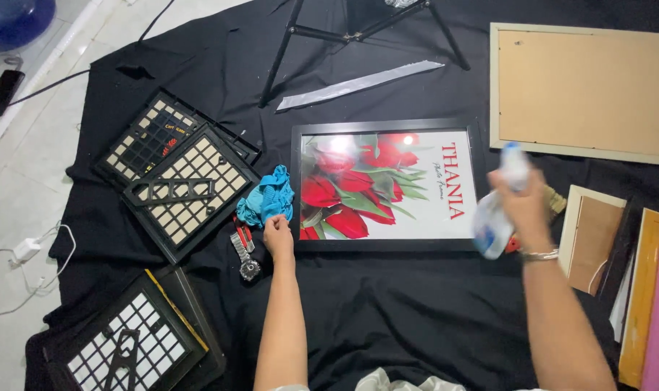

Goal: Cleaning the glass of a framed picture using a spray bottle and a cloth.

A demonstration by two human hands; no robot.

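Blue cloth [268,197] sits pinched under the left hand [277,235], just left of the black-framed tulip picture [387,185] on the black sheet [387,311]. Right hand [521,206] grips a white spray bottle [500,206], blurred, over the frame's right edge. Overspray could wet the bare backing board [583,90] nearby.

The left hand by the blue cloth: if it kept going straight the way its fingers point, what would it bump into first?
Probably the blue cloth. The left hand points up the picture, its fingers at the cloth's lower edge, perhaps already touching. The black-framed tulip picture lies just to its right, out of that line.
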